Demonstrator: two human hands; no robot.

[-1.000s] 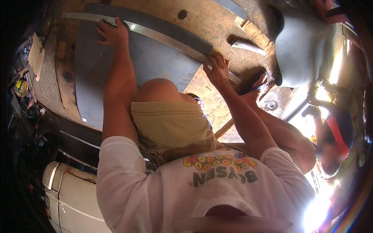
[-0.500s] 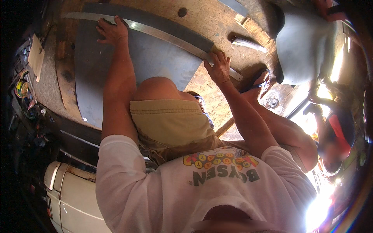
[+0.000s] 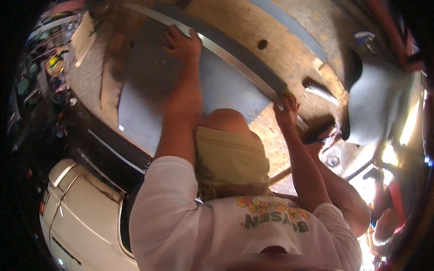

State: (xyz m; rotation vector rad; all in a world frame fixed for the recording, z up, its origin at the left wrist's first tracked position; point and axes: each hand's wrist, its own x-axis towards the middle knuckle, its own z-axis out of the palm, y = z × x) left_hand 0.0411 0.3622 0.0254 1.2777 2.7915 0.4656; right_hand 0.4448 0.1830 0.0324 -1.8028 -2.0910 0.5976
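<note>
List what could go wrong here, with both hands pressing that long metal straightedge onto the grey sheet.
1. The metal straightedge is held only by the left hand near one end and the right hand near the other; its long middle span might shift on the grey sheet.
2. The right hand's fingers curl over the strip's edge, so they may get nicked or pinched.
3. The person leans far over the wooden bench with both arms stretched, so balance and pressure could falter.

Grey sheet (image 3: 149, 104) partly hidden behind arm, head
</note>
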